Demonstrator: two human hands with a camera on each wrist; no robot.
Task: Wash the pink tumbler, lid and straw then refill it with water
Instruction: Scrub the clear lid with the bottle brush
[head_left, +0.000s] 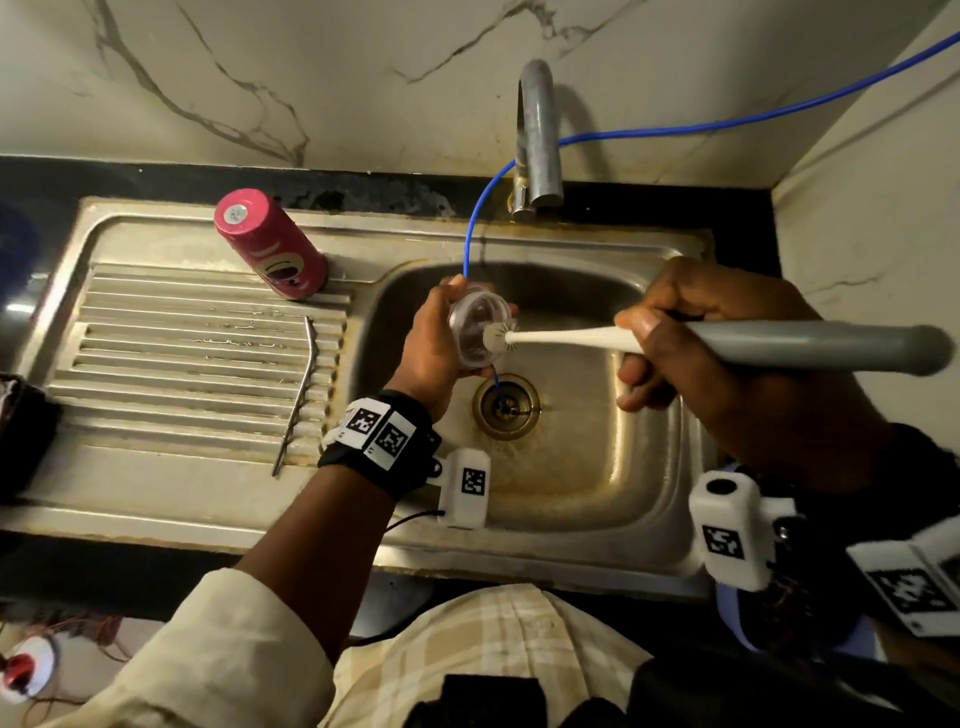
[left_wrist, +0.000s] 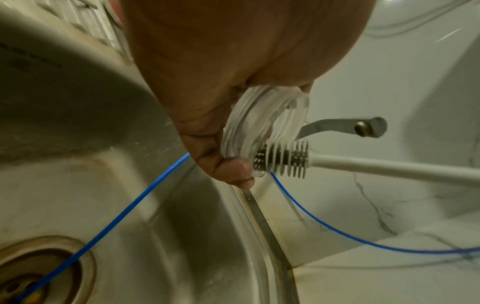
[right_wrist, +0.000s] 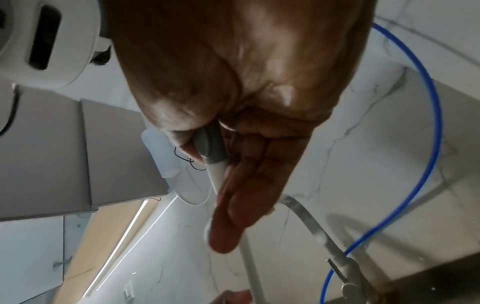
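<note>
My left hand (head_left: 434, 338) holds the clear lid (head_left: 475, 327) on edge over the sink basin (head_left: 597, 441); in the left wrist view the fingers (left_wrist: 228, 170) curl round the lid's rim (left_wrist: 239, 127). My right hand (head_left: 696, 332) grips the grey and white handle of a bottle brush (head_left: 779, 345). Its bristled head (head_left: 498, 338) lies against the lid's face (left_wrist: 281, 162). The pink tumbler (head_left: 270, 244) stands upside down on the draining board. A bent metal straw (head_left: 298, 400) lies on the ribbed board. In the right wrist view the brush handle (right_wrist: 210, 152) runs between thumb and fingers.
The tap (head_left: 537, 135) arches over the back of the sink, with no water seen running. A thin blue tube (head_left: 475, 223) comes from the right wall and drops into the drain (head_left: 506, 405). A dark object (head_left: 21, 431) sits at the left edge of the counter.
</note>
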